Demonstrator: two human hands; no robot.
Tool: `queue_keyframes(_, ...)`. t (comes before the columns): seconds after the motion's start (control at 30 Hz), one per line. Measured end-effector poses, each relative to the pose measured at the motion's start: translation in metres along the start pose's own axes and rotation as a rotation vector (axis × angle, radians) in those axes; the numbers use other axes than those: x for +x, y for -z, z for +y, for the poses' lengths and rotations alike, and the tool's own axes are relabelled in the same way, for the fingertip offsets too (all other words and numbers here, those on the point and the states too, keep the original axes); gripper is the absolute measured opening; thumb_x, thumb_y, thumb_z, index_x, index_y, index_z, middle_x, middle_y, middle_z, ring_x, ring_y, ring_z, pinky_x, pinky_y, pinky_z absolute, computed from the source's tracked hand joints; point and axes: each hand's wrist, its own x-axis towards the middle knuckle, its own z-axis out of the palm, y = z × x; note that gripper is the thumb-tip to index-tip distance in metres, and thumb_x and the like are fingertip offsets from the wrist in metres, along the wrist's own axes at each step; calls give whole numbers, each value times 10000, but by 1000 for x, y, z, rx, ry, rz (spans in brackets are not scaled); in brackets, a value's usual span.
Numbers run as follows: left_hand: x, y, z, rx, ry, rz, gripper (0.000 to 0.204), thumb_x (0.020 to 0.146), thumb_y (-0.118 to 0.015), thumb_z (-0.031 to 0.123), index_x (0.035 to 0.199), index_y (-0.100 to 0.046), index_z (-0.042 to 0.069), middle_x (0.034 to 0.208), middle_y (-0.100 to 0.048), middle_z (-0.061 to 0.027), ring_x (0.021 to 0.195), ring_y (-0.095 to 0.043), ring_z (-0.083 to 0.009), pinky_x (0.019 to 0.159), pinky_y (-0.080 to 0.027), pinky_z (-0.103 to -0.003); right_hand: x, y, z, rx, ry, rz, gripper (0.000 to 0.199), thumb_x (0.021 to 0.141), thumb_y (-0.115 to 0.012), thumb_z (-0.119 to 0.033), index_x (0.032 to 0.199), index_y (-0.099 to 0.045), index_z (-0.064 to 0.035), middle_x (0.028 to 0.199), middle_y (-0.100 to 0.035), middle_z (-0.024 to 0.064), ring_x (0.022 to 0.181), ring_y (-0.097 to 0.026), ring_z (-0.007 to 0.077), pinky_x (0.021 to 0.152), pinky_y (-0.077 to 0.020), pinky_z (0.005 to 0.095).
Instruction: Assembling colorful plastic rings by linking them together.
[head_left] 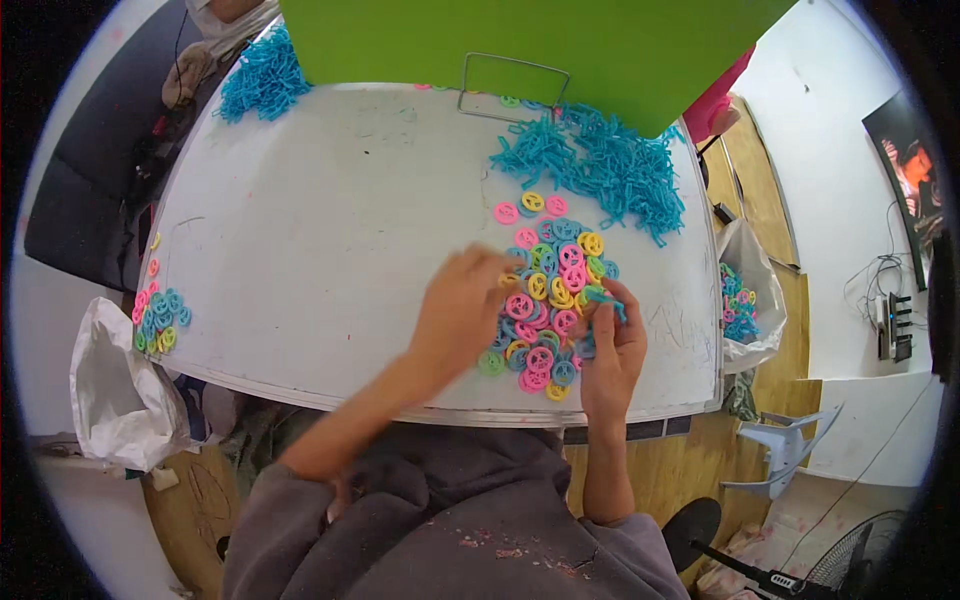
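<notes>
Right hand (617, 345) at four o'clock of the spoked plastic rings (553, 292), fingers pinching a teal strip (604, 298); left hand (465, 300) at nine, blurred, can't tell its fingers' grip!

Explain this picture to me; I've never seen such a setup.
No machine here: a person works bare-handed. A wide fisheye camera on the head looks down, so straight edges bend. On the white table lie a pile of small pink, yellow, green and blue wheels, a smaller pile at the left edge, and blue-green strips heaped beside the green panel. The right hand pinches a blue-green piece. The left hand, blurred, is at the main pile's left side; whether it holds anything is unclear.
</notes>
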Motion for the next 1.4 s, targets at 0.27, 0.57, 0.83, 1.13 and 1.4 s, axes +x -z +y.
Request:
queue_keyframes(0.27, 35, -16, -38, 2, 184, -167, 231, 774, -700, 104, 986, -635, 39, 849, -624, -100, 716, -616, -213, 675, -497, -336, 0, 1, -3, -336, 66, -74, 197, 945, -546, -76, 1127, -562, -2, 775, -545, -2, 675, -491, 53, 609, -437, 201)
queue_keyframes(0.57, -9, 17, 25, -733, 502, -130, 126, 922, -588, 100, 977, -557, -10, 822, -599, -26, 727, -564, -89, 651, -482, -241, -4, -13, 6, -205, 152, -151, 203, 877, -589, 36, 1080, -589, 21, 968, -619, 54, 864, -584, 100, 736, -485, 219)
queue_keyframes(0.83, -26, 12, 19, -847, 523, -106, 64, 947, -531, 73, 949, -510, 12, 894, -588, -49, 810, -571, -105, 728, -512, -271, -6, -17, 10, -169, 90, -286, 353, 810, -605, 93, 1154, -560, 29, 1122, -607, 108, 1030, -578, 163, 864, -499, 284)
queue_keyframes(1.13, -28, 2, 25, -617, 385, 43, 38, 899, -536, -24, 914, -512, 1, 839, -576, -52, 783, -554, -109, 735, -467, -255, -9, -21, 17, -213, -46, -115, 161, 822, -703, -25, 956, -662, 54, 831, -678, 51, 727, -620, 88, 635, -501, 219)
queue_keyframes(1.4, -24, -3, 27, -452, 369, 142, 46, 898, -504, -56, 914, -496, -14, 809, -613, -127, 751, -602, -171, 689, -484, -291, -16, -27, 21, -256, -72, -92, 186, 874, -663, -45, 1023, -627, 59, 909, -674, 73, 776, -642, 107, 701, -518, 227)
